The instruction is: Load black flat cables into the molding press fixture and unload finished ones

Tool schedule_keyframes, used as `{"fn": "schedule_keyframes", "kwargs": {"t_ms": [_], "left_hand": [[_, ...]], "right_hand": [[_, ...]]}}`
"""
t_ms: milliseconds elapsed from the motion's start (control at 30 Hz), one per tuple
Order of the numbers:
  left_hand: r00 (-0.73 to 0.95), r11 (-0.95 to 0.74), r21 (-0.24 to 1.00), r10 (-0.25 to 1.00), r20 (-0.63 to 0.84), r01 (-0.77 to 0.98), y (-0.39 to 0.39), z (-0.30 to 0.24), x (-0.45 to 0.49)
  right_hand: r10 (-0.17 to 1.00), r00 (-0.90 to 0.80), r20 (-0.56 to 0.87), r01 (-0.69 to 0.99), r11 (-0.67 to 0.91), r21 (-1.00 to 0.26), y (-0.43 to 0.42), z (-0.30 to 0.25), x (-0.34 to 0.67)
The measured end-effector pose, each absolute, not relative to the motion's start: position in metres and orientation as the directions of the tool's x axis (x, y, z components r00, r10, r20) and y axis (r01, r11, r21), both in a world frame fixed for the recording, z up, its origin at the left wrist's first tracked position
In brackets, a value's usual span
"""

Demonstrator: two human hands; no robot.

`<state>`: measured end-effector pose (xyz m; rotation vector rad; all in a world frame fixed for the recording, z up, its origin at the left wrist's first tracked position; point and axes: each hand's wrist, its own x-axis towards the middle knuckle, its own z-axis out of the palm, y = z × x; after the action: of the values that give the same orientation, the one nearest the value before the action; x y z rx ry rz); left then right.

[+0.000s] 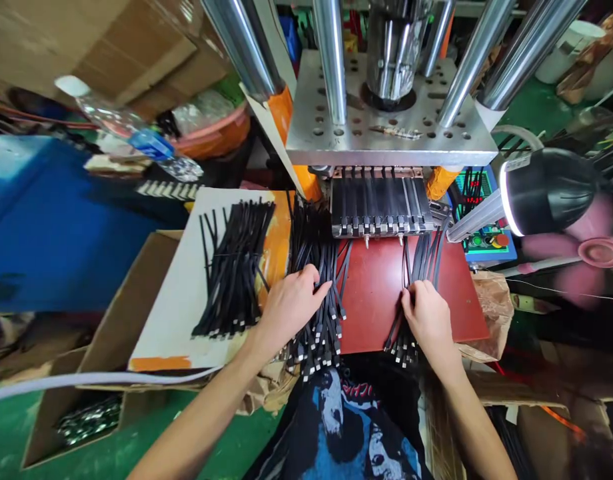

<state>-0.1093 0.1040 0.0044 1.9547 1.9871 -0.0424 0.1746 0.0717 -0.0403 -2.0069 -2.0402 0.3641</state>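
My left hand (294,300) is over a thick pile of black USB cables (319,333) with metal plug ends; its thumb and forefinger are apart, and its other fingers are partly hidden. On the right, my right hand (429,317) has its fingers closed on a smaller bunch of black cables (424,257), whose plugs hang down by the board's front edge. Between and beyond the hands is a metal mold (381,200) with a row of cables laid across it and their plugs along its front side. A red board (369,300) lies under the right-hand bunch.
Another bundle of black cables (241,267) lies on a white board (169,300) at left. Above the mold hangs a steel press plate (391,143) between metal columns. A lamp (546,190), a control box with buttons (491,243) and a pink fan (599,253) stand at right.
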Motion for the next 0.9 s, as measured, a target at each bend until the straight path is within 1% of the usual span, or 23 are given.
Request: {"fn": "schedule_keyframes", "kwargs": {"t_ms": [33, 100, 167, 233, 300, 333, 400, 467, 567, 600, 667, 733, 800, 900], "left_hand": [[0.019, 0.049, 0.239, 0.962, -0.273, 0.97, 0.104, 0.005, -0.11], [0.048, 0.041, 0.323, 0.963, -0.265, 0.946, 0.102, 0.007, -0.113], [0.067, 0.045, 0.462, 0.973, -0.223, 0.886, 0.101, 0.007, -0.116], [0.044, 0.083, 0.626, 0.982, -0.184, 0.775, 0.101, 0.005, -0.12], [-0.01, 0.13, 0.751, 0.987, -0.162, 0.647, 0.103, 0.004, -0.124], [-0.041, 0.151, 0.791, 0.987, -0.158, 0.593, 0.105, 0.003, -0.125], [-0.086, 0.199, 0.839, 0.98, -0.18, 0.507, 0.109, 0.004, -0.128], [-0.101, 0.286, 0.87, 0.958, -0.268, 0.401, 0.109, 0.008, -0.128], [-0.008, 0.439, 0.882, 0.896, -0.445, 0.173, 0.1, 0.018, -0.118], [0.049, 0.477, 0.873, 0.874, -0.483, 0.099, 0.094, 0.021, -0.112], [0.177, 0.524, 0.852, 0.839, -0.515, -0.007, 0.08, 0.024, -0.096], [0.299, 0.532, 0.846, 0.814, -0.497, -0.041, 0.067, 0.027, -0.08], [0.387, 0.501, 0.865, 0.801, -0.457, -0.016, 0.058, 0.029, -0.068], [0.485, 0.441, 0.894, 0.767, -0.421, 0.079, 0.049, 0.033, -0.059]], "right_hand": [[1.0, -0.008, 0.013, 0.898, 0.013, -0.44, 0.072, -0.037, 0.179], [1.0, 0.021, 0.013, 0.777, -0.008, -0.629, 0.068, -0.027, 0.186], [0.999, 0.035, -0.001, 0.631, -0.023, -0.775, 0.061, -0.016, 0.189], [1.0, 0.023, -0.006, 0.521, -0.017, -0.853, 0.053, -0.006, 0.188], [1.0, 0.007, 0.004, 0.462, 0.001, -0.887, 0.047, 0.002, 0.185], [1.0, 0.0, 0.013, 0.444, 0.011, -0.896, 0.044, 0.005, 0.184], [0.999, -0.008, 0.038, 0.415, 0.038, -0.909, 0.042, 0.007, 0.181], [0.998, -0.022, 0.06, 0.376, 0.064, -0.924, 0.039, 0.008, 0.177], [0.993, -0.084, 0.086, 0.264, 0.106, -0.959, 0.032, 0.009, 0.165], [0.989, -0.114, 0.096, 0.228, 0.12, -0.966, 0.029, 0.009, 0.159], [0.976, -0.184, 0.115, 0.19, 0.15, -0.97, 0.022, 0.009, 0.147], [0.959, -0.263, 0.107, 0.186, 0.16, -0.97, 0.016, 0.009, 0.139], [0.935, -0.35, 0.061, 0.187, 0.134, -0.973, 0.012, 0.01, 0.139], [0.874, -0.479, -0.076, 0.176, 0.011, -0.984, 0.013, 0.013, 0.153]]}}
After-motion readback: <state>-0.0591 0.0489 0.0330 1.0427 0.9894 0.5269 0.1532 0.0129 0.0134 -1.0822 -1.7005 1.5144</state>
